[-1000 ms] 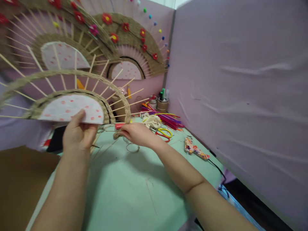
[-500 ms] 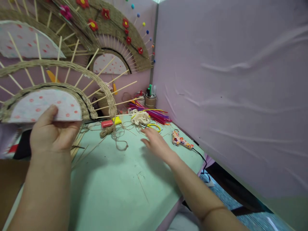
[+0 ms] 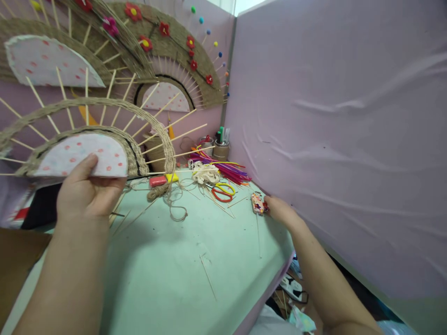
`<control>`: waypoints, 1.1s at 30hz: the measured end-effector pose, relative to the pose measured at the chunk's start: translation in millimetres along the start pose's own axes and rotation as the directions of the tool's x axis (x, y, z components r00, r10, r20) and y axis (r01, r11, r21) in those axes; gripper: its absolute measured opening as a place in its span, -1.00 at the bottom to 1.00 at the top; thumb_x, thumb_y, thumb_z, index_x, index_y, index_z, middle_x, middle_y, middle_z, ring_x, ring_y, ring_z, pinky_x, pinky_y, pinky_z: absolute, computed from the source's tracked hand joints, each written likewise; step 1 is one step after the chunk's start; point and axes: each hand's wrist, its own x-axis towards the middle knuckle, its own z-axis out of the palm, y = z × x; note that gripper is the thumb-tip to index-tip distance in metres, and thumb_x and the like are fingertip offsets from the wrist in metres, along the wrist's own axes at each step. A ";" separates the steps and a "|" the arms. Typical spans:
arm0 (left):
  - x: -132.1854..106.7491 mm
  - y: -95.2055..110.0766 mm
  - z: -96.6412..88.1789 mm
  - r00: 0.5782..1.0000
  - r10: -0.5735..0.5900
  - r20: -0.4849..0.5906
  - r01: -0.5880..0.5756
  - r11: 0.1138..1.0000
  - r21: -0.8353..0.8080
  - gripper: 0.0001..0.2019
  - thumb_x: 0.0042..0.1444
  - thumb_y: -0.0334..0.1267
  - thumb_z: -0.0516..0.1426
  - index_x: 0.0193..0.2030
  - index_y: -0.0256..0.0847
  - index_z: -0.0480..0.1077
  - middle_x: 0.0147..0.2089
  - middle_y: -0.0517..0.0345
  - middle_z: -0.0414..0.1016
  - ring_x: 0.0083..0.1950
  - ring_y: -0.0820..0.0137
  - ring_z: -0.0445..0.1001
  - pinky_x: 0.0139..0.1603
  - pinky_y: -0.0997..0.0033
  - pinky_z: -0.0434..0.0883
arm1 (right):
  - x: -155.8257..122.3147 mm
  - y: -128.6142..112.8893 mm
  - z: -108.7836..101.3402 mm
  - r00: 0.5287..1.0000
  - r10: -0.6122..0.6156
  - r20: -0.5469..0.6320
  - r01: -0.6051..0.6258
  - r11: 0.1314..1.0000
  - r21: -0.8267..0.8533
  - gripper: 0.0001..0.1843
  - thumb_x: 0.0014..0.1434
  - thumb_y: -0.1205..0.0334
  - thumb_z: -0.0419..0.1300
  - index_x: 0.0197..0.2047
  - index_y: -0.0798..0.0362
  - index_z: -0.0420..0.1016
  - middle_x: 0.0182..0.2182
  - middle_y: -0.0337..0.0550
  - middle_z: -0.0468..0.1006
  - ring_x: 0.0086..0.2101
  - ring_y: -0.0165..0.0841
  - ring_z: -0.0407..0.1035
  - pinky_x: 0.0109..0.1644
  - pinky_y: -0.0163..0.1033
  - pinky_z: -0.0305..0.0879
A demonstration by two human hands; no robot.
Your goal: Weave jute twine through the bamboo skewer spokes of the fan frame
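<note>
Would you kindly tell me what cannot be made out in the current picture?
All in the head view:
Left hand: most fingertips hidden behind the woven fan.
Woven fan: left end cut off by the picture's edge.
Flowered glue gun: handle mostly hidden by the right hand, so its grip is unclear.
Pens: lower ends hidden inside the cup.

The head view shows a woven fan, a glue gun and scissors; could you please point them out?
Woven fan (image 3: 80,150): head view, on its white spotted half-circle.
Glue gun (image 3: 257,204): head view, on its flowered body.
Scissors (image 3: 222,200): head view, on the red handle.
</note>
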 end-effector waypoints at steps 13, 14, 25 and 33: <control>8.0 -4.8 -5.2 0.998 -0.050 -0.028 0.051 0.999 0.018 -0.77 0.07 -0.58 0.06 -0.15 -0.29 0.32 -0.23 0.21 0.58 -0.01 0.49 0.48 0.05 0.35 0.43 | -13.4 18.0 8.3 0.995 -0.003 -0.100 0.007 0.999 0.037 -0.70 0.20 0.27 0.05 0.02 0.10 0.26 -0.07 0.09 0.39 -0.15 -0.21 0.37 -0.28 -0.28 0.08; 8.6 -5.2 -5.5 0.998 -0.049 -0.028 0.050 0.999 0.016 -0.77 0.07 -0.59 0.06 -0.14 -0.30 0.32 -0.24 0.20 0.58 0.00 0.48 0.48 0.05 0.36 0.43 | -16.0 15.1 4.9 0.996 0.018 -0.082 -0.016 0.999 0.031 -0.66 0.18 0.29 0.08 0.04 0.11 0.24 -0.05 0.10 0.38 -0.15 -0.20 0.38 -0.28 -0.27 0.08; -2.4 -6.4 0.9 0.993 -0.114 -0.020 0.114 0.993 0.007 -0.70 0.11 -0.58 0.04 -0.02 -0.29 0.32 -0.21 0.13 0.60 -0.03 0.46 0.50 0.07 0.34 0.42 | -44.0 -113.6 -116.5 0.876 -0.421 -0.236 0.474 0.843 0.254 -0.79 0.19 0.12 0.12 -0.21 0.08 0.44 -0.33 -0.11 0.50 -0.35 -0.36 0.35 -0.30 -0.30 0.11; 5.2 0.6 -8.2 0.994 -0.102 -0.038 0.101 0.995 -0.015 -0.71 0.11 -0.52 0.07 -0.07 -0.18 0.41 -0.15 0.08 0.59 -0.03 0.39 0.52 -0.08 0.43 0.50 | 4.8 -198.0 -135.0 0.350 -0.914 -0.205 0.743 0.138 0.655 -0.32 -0.02 -0.06 0.30 0.13 0.02 0.29 0.12 -0.02 0.35 0.09 -0.26 0.26 0.12 -0.20 0.16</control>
